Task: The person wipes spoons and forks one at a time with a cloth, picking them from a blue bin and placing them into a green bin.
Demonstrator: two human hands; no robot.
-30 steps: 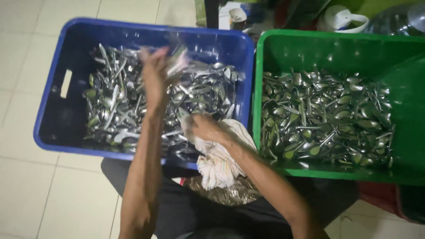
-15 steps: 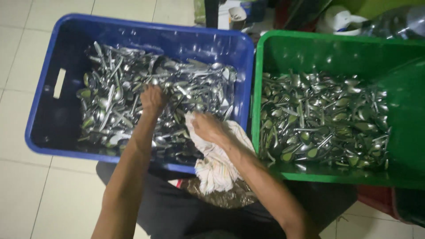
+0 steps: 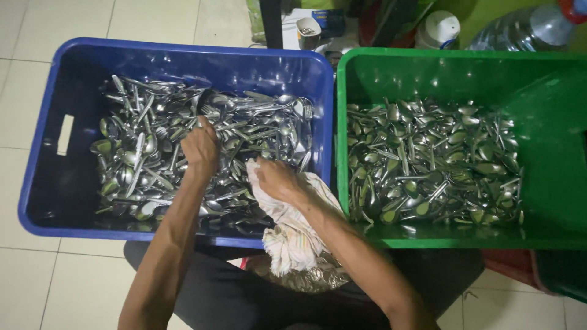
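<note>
Fingers [image 3: 197,131] of the left hand [image 3: 200,150] curl shut into the cutlery heap [image 3: 153,153] in the blue crate [image 3: 43,122], at nine o'clock from the right hand [image 3: 278,180], which clutches a cloth [image 3: 293,235].

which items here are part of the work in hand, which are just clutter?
In use:
left hand in the cutlery
blue crate
right hand on the cloth
green crate of spoons

Lying about:
water bottle
white jar
small cup
</note>
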